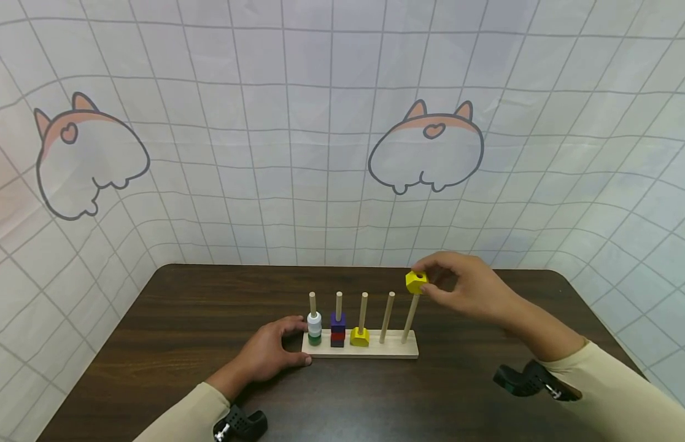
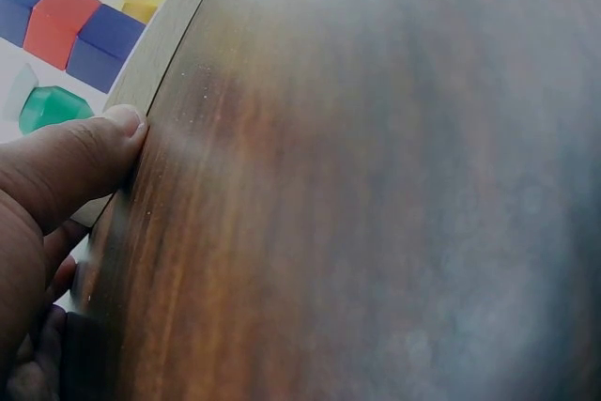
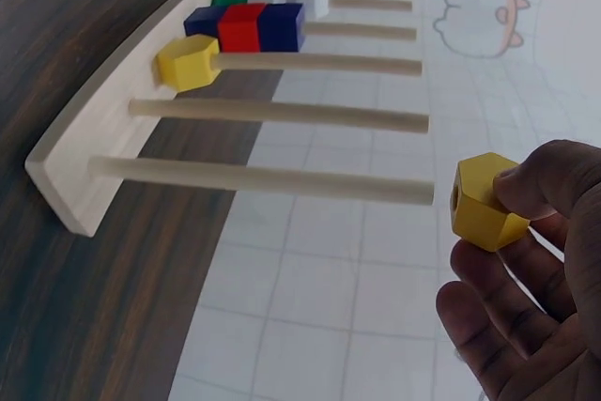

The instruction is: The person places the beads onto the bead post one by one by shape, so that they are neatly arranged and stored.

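A white gridded backdrop (image 1: pixel 331 159) with cartoon corgi rumps rises behind the dark wooden bench (image 1: pixel 182 319). My right grip (image 1: pixel 468 283) pinches a yellow hexagonal block (image 1: pixel 416 282) between thumb and finger, just beyond the tip of the rightmost peg (image 1: pixel 411 318) and apart from it. My left grip (image 1: pixel 269 351) is clamped on the left end of the wooden base (image 1: pixel 360 353), thumb at the front edge. From the left, the other pegs carry white beads (image 1: pixel 314 323) over a green bead (image 1: pixel 315 339), a red block (image 3: pixel 242 27) between blue blocks (image 3: pixel 282 27), and a second yellow block (image 1: pixel 359 337).
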